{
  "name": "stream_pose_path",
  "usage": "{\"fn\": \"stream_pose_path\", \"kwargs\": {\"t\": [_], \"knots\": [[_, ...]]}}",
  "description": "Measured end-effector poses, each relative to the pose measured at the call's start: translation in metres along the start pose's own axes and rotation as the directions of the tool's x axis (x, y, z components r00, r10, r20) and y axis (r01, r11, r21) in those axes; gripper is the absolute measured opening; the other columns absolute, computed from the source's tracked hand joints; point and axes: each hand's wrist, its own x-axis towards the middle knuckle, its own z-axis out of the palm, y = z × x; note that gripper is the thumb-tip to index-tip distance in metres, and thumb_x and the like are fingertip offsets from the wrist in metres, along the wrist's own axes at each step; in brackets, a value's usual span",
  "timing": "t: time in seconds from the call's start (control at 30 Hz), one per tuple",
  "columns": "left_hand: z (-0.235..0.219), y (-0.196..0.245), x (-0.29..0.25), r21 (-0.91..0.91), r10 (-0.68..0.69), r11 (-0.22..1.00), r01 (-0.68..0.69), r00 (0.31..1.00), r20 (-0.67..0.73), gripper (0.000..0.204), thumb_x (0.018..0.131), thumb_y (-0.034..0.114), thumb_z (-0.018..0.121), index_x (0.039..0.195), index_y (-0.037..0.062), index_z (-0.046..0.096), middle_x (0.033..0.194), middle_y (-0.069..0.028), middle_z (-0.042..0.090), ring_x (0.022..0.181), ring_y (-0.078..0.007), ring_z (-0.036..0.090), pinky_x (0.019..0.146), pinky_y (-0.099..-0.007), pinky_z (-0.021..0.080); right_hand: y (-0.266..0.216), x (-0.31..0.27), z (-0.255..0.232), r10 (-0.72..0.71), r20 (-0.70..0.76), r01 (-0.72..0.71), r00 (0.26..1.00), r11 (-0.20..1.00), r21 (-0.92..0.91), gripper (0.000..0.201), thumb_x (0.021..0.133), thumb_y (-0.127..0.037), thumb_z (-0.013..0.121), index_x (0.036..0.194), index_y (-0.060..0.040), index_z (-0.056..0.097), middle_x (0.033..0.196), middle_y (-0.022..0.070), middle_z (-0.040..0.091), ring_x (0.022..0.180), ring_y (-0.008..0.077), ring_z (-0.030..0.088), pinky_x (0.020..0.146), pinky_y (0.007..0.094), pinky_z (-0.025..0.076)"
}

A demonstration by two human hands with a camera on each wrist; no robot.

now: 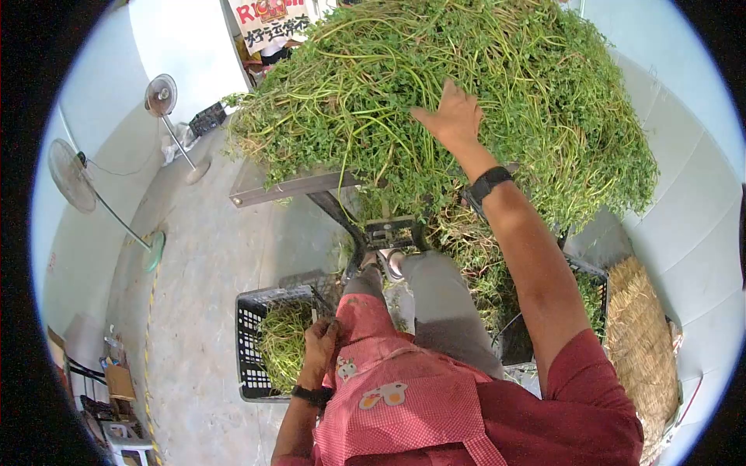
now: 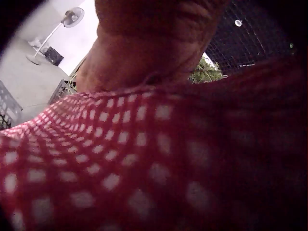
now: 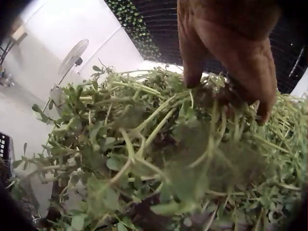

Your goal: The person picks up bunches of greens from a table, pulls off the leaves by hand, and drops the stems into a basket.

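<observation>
My right hand (image 1: 457,120) reaches onto a big heap of green leafy stems (image 1: 544,101). Its thumb stands apart from the fingers in the head view. In the right wrist view the fingertips of the right hand (image 3: 231,53) dip among the stems (image 3: 149,120). My left hand (image 1: 320,342) is low by the knee, over the red checked apron (image 1: 381,419) and beside a black crate (image 1: 250,342) with cut stems (image 1: 284,342) in it. Its fingers look bent, but I cannot tell whether they hold anything. In the left wrist view, checked cloth (image 2: 110,139) covers much of the picture.
The heap lies on a table with a metal edge (image 1: 295,186). Under it are a black frame (image 1: 392,233) and more plant matter (image 1: 474,256). Another black crate (image 1: 594,272) stands right, near a straw mat (image 1: 641,342). Two fans (image 1: 71,175) stand at left.
</observation>
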Motion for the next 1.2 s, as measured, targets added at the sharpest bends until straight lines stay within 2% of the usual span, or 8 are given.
{"fn": "stream_pose_path", "kwargs": {"t": [0.27,0.43,0.63,0.73,1.03,1.07,1.13,1.2], "knots": [[0.008,0.013,-0.010,0.043,0.019,0.999,-0.020,1.000,0.020,0.015,0.090,0.009,0.050,0.093,-0.0036,0.058,0.081,-0.0057,0.061,0.072,-0.0122,0.056,0.066,-0.0254,0.046,0.100,0.030,0.007,0.177,0.115,-0.208,0.977,0.911,0.356,0.037,0.077,-0.029,0.063,0.100,-0.0014,0.059,0.073,0.0102,0.065,0.075,0.0303,0.062,0.071,0.0376,0.049],[0.018,0.004,-0.005,-0.059,0.054,0.997,-0.050,0.996,0.072,0.014,0.090,0.007,0.050,0.095,-0.0032,0.058,0.080,-0.0043,0.060,0.073,-0.0120,0.056,0.068,-0.0254,0.046,0.100,0.003,-0.051,0.309,0.377,-0.461,0.873,0.272,0.844,0.024,0.088,-0.014,0.055,0.110,-0.0039,0.056,0.080,0.0046,0.064,0.072,0.0119,0.055,0.063,0.0302,0.047],[0.021,0.006,-0.004,0.035,0.043,0.998,-0.046,0.997,0.066,0.014,0.091,0.009,0.051,0.092,-0.0029,0.058,0.079,-0.0045,0.060,0.071,-0.0116,0.055,0.067,-0.0258,0.046,0.139,-0.003,-0.073,0.216,0.377,-0.413,0.901,0.153,0.898,0.036,0.087,-0.022,0.059,0.118,-0.0044,0.050,0.085,0.0032,0.061,0.086,0.0158,0.054,0.077,0.0338,0.045],[0.022,0.012,-0.001,0.136,0.026,0.990,-0.034,0.998,0.059,0.014,0.091,0.009,0.051,0.091,-0.0032,0.059,0.078,-0.0048,0.060,0.070,-0.0117,0.055,0.066,-0.0261,0.046,0.160,-0.005,-0.081,0.215,0.291,-0.259,0.932,-0.165,0.952,0.038,0.088,-0.025,0.059,0.121,-0.0093,0.048,0.087,0.0030,0.058,0.088,0.0192,0.053,0.084,0.0363,0.043],[0.052,0.045,0.004,0.295,0.111,0.945,-0.144,0.986,0.126,0.015,0.090,0.012,0.053,0.086,-0.0019,0.058,0.074,-0.0026,0.058,0.066,-0.0104,0.053,0.061,-0.0248,0.043,0.137,-0.049,-0.104,0.078,0.261,-0.258,0.962,-0.038,0.965,0.035,0.090,-0.028,0.055,0.122,-0.0141,0.052,0.087,0.0015,0.056,0.078,0.0141,0.053,0.080,0.0368,0.046],[0.046,0.029,0.017,0.244,0.138,0.953,-0.178,0.975,0.172,0.016,0.090,0.014,0.054,0.089,-0.0012,0.059,0.076,-0.0018,0.058,0.067,-0.0099,0.053,0.062,-0.0243,0.043,0.123,-0.058,-0.108,-0.039,0.250,-0.240,0.967,0.170,0.956,0.032,0.090,-0.026,0.055,0.119,-0.0125,0.055,0.085,0.0016,0.057,0.077,0.0134,0.054,0.078,0.0360,0.048],[0.073,0.078,0.003,0.206,0.193,0.949,-0.238,0.957,0.218,0.019,0.090,0.018,0.055,0.093,-0.0006,0.061,0.081,-0.0023,0.062,0.068,-0.0104,0.053,0.062,-0.0252,0.044,0.089,-0.086,-0.109,-0.307,0.141,0.057,0.941,0.556,0.829,0.028,0.089,-0.020,0.055,0.114,-0.0092,0.060,0.081,0.0019,0.059,0.073,0.0098,0.055,0.071,0.0331,0.051],[0.089,0.102,0.000,0.070,0.175,0.976,-0.208,0.930,0.322,0.025,0.090,0.021,0.055,0.104,0.0003,0.059,0.094,-0.0057,0.063,0.078,-0.0126,0.055,0.071,-0.0260,0.045,0.058,-0.118,-0.087,-0.577,0.032,0.393,0.816,0.596,0.700,0.030,0.085,-0.022,0.059,0.112,-0.0085,0.061,0.080,0.0045,0.062,0.071,0.0148,0.059,0.068,0.0334,0.051]]}}
